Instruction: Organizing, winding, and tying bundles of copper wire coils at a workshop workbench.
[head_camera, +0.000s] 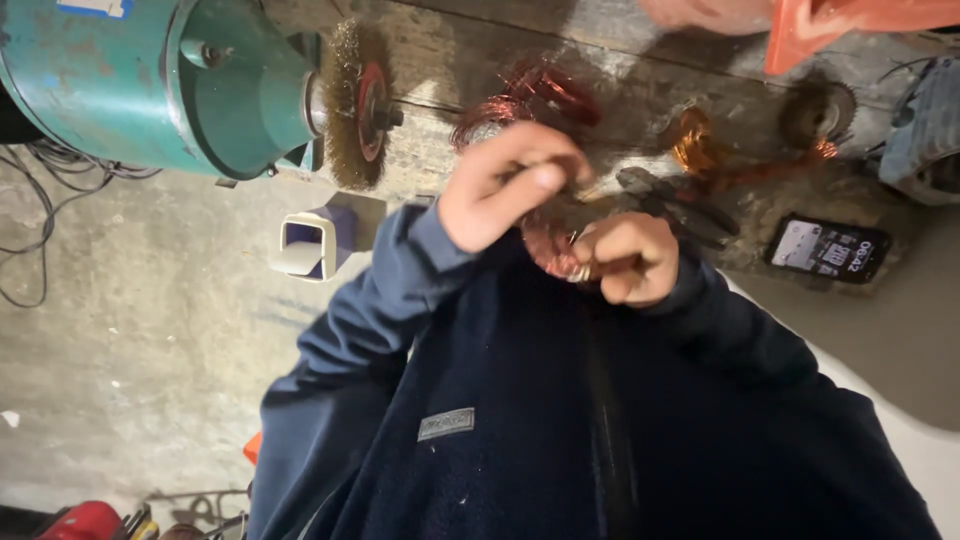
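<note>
Rough concrete floor (120, 330) on the left, a worn wooden bench (470, 50) running across the far side, and up in the far left corner sits a teal bench motor (150, 80) with a wire brush wheel (355, 100) on its shaft. In the middle, both hands are up close to the navy fleece jacket (520, 420). The left hand (505, 185) is curled tight, thumb pinched against the fingers on strands of a copper wire coil (550, 250). The right hand (630, 258) is a closed fist just beside it, gripping the same reddish coil, which sits between the two hands, touching both. More copper wire bundles (530, 95) lie on the bench beyond, pliers (670, 195) near the right hand, a phone (828, 247) with a lit screen further right. A small white and purple box (320, 240) sits left on the floor.
</note>
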